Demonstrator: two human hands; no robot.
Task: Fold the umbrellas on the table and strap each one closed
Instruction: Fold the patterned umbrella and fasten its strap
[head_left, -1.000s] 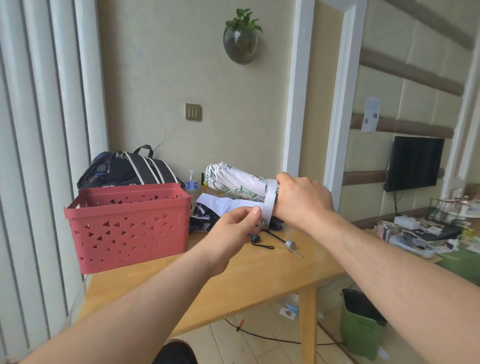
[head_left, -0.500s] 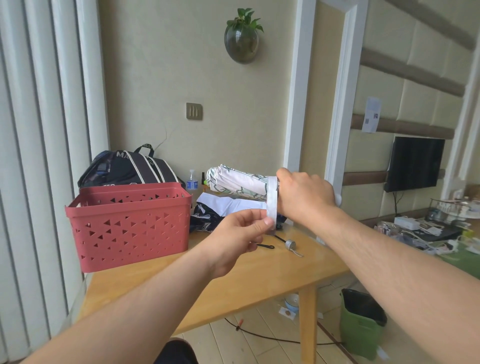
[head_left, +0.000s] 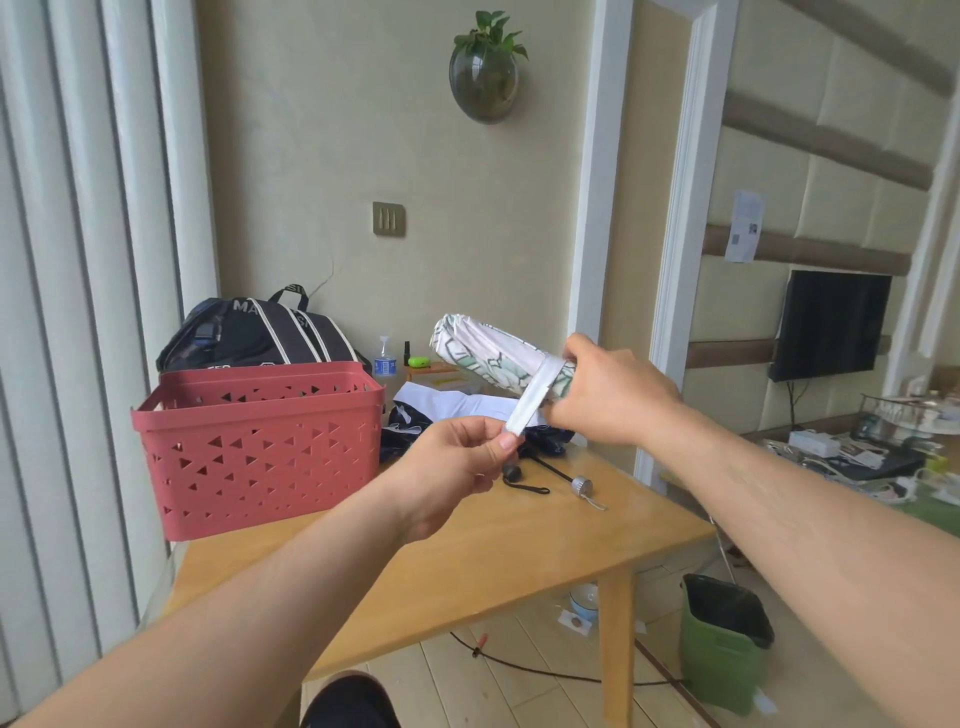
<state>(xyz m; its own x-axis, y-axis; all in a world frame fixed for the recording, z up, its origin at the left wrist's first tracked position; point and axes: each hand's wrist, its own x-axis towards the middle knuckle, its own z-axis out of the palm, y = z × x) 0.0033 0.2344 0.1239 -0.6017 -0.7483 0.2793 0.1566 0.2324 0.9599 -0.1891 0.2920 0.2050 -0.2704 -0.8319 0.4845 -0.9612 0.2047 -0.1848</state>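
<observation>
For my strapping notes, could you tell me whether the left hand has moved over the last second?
Yes. The left hand, pinching the white strap, has drawn back toward the camera, away from the wall switch.

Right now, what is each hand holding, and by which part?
The right hand grips the folded umbrella around its handle end. The left hand pinches the free end of its white strap.

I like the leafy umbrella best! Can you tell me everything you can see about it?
The leafy umbrella is folded into a fat roll of white cloth with green leaf prints. It is held in the air above the wooden table, tilted, its far end pointing up and left. The right hand grips its near end. A white strap goes round it, and the left hand pinches the strap's loose end, not yet fastened.
</observation>
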